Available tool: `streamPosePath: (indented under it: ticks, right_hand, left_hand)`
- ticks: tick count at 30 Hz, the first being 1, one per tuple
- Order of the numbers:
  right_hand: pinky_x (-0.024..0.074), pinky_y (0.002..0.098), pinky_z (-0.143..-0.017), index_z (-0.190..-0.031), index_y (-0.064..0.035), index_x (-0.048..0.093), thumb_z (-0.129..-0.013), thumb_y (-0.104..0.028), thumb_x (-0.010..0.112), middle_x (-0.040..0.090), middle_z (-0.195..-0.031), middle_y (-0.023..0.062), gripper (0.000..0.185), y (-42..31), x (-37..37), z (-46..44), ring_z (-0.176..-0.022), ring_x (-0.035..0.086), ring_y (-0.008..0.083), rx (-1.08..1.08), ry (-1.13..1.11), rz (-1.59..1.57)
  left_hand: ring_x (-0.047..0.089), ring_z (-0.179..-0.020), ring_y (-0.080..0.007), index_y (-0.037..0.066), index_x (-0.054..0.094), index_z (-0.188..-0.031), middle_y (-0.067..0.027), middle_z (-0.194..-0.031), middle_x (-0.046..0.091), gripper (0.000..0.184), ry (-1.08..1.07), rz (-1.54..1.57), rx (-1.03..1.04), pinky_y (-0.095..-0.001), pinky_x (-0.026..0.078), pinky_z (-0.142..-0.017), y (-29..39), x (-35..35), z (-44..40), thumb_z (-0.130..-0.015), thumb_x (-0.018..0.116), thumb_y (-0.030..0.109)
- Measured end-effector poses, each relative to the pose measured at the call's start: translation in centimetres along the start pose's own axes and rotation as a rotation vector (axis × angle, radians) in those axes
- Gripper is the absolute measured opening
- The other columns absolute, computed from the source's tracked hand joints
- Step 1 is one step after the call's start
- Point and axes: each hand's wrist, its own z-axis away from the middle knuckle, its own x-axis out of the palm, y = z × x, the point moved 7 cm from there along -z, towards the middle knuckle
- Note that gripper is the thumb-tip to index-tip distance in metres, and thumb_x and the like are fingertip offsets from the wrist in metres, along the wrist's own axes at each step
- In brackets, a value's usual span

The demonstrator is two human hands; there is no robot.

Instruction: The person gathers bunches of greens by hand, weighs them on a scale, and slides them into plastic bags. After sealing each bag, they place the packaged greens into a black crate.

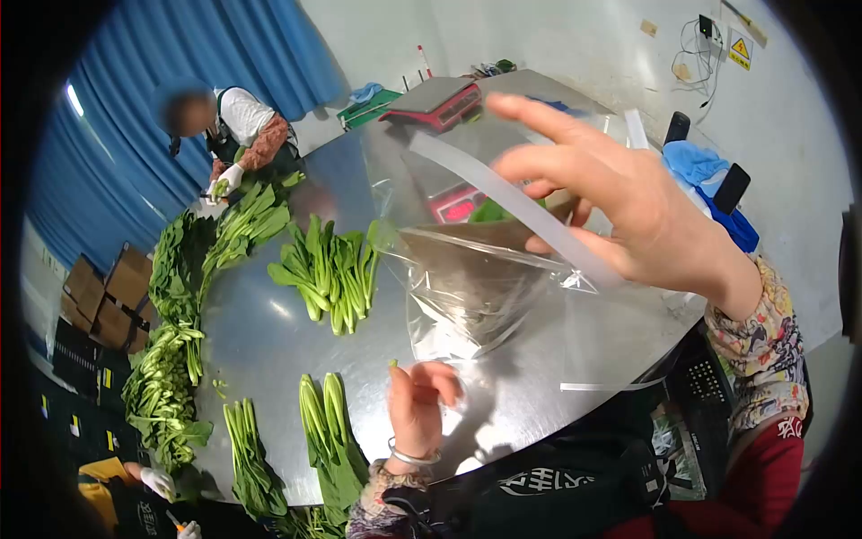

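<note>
My right hand (pixel 620 198) is raised at the upper right of the head view, its fingers partly curled around the white strip along the mouth of a clear plastic bag (pixel 471 305). The forefinger sticks out. The bag hangs open above the steel table, and its film blurs what lies behind. My left hand (pixel 418 409) is low in the middle, below the bag and apart from it, with loosely bent fingers and nothing visible in them. A bunch of leafy greens (pixel 332 278) lies left of the bag. Nearer me are more greens (pixel 332 440) with pale stalks.
A long heap of greens (pixel 166 368) lines the left edge of the steel table (pixel 256 346). A co-worker (pixel 247 126) in white gloves handles greens at the far left. Another person's gloved hand (pixel 160 483) shows at lower left. A red scale (pixel 440 108) stands at the back.
</note>
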Motion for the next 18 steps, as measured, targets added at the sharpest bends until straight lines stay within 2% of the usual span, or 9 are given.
streamPosePath:
  ticks: [1, 2, 3, 4, 5, 6, 9, 12, 18]
  right_hand:
    - [0.0516, 0.0308, -0.067, -0.111, -0.0103, 0.060, -0.072, -0.011, 0.071, 0.052, -0.127, 0.0166, 0.041, 0.0, -0.1, 0.0, -0.081, 0.065, 0.0240, -0.020, 0.012, 0.009]
    - [0.0512, 0.0307, -0.066, -0.109, -0.0090, 0.061, -0.074, -0.012, 0.070, 0.055, -0.124, 0.0157, 0.037, -0.1, 0.2, 0.0, -0.080, 0.065, 0.0226, -0.058, -0.024, 0.067]
    - [0.0509, 0.0305, -0.066, -0.106, -0.0076, 0.062, -0.075, -0.013, 0.069, 0.057, -0.121, 0.0147, 0.033, -0.2, 0.4, -0.2, -0.079, 0.065, 0.0212, -0.098, -0.060, 0.126]
    - [0.0509, 0.0310, -0.069, -0.107, -0.0068, 0.062, -0.078, -0.015, 0.066, 0.057, -0.121, 0.0150, 0.031, 0.3, 0.0, -0.8, -0.084, 0.065, 0.0220, -0.141, -0.077, 0.153]
    - [0.0510, 0.0315, -0.072, -0.108, -0.0060, 0.061, -0.081, -0.018, 0.062, 0.057, -0.121, 0.0152, 0.029, 1.2, -0.8, -2.0, -0.089, 0.064, 0.0227, -0.179, -0.093, 0.177]
    - [0.0491, 0.0298, -0.074, -0.106, -0.0048, 0.062, -0.082, -0.021, 0.062, 0.060, -0.113, 0.0131, 0.029, 1.1, -4.1, -3.1, -0.088, 0.063, 0.0206, -0.108, -0.024, 0.116]
    - [0.0444, 0.0302, -0.078, -0.103, -0.0031, 0.066, -0.082, -0.029, 0.065, 0.066, -0.096, 0.0079, 0.033, 2.5, -14.4, -4.7, -0.084, 0.061, 0.0174, 0.089, 0.395, 0.143]
    - [0.0432, 0.0340, -0.080, -0.104, -0.0014, 0.065, -0.083, -0.032, 0.066, 0.067, -0.092, 0.0075, 0.037, 3.6, -18.4, -3.6, -0.083, 0.059, 0.0180, 0.174, 0.613, 0.157]
    - [0.0436, 0.0323, -0.081, -0.109, 0.0015, 0.062, -0.086, -0.033, 0.063, 0.065, -0.099, 0.0092, 0.041, 7.8, -18.6, -0.9, -0.088, 0.058, 0.0164, 0.217, 0.679, 0.025]
  left_hand:
    - [0.048, -0.067, -0.0146, 0.001, 0.057, -0.100, -0.0045, -0.076, 0.055, 0.052, 0.186, -0.212, 0.229, -0.0266, 0.039, -0.066, 1.7, -1.3, -0.3, -0.092, 0.044, 0.051]
    - [0.055, -0.093, -0.0188, -0.001, 0.049, -0.117, -0.0083, -0.105, 0.055, 0.041, 0.207, -0.317, 0.347, -0.0328, 0.043, -0.084, 2.9, -2.0, -1.2, -0.080, 0.061, 0.013]
    - [0.043, -0.120, -0.0246, 0.002, 0.032, -0.135, -0.0127, -0.131, 0.041, 0.076, 0.213, -0.541, 0.441, -0.0388, 0.035, -0.100, 4.0, -1.5, -2.3, -0.068, 0.067, 0.011]
    - [0.030, -0.132, -0.0277, 0.005, 0.018, -0.143, -0.0152, -0.142, 0.029, 0.101, 0.180, -0.607, 0.401, -0.0414, 0.024, -0.109, 4.4, -1.3, -4.1, -0.063, 0.076, 0.021]
    - [0.025, -0.135, -0.0281, 0.006, 0.014, -0.145, -0.0169, -0.145, 0.025, 0.112, 0.148, -0.714, 0.448, -0.0418, 0.021, -0.111, 4.4, -1.3, -5.9, -0.059, 0.082, 0.028]
    - [0.031, -0.132, -0.0284, 0.006, 0.011, -0.145, -0.0168, -0.148, 0.020, 0.117, 0.098, -0.752, 0.494, -0.0397, 0.028, -0.108, 5.1, -0.9, -7.4, -0.058, 0.085, 0.030]
    - [0.047, -0.119, -0.0232, 0.004, 0.019, -0.143, -0.0165, -0.139, 0.038, 0.099, -0.081, -0.392, 0.427, -0.0336, 0.039, -0.099, 6.2, 0.7, -10.9, -0.068, 0.080, 0.020]
    - [0.059, -0.087, -0.0069, -0.002, 0.051, -0.123, -0.0037, -0.095, 0.067, 0.044, -0.084, -0.275, 0.055, -0.0217, 0.045, -0.079, 4.7, -0.5, -15.9, -0.082, 0.066, 0.006]
    - [0.061, -0.085, -0.0126, 0.002, 0.056, -0.108, -0.0051, -0.093, 0.065, 0.023, -0.216, -0.072, 0.092, -0.0257, 0.048, -0.078, 4.7, -1.3, -21.9, -0.086, 0.062, 0.009]
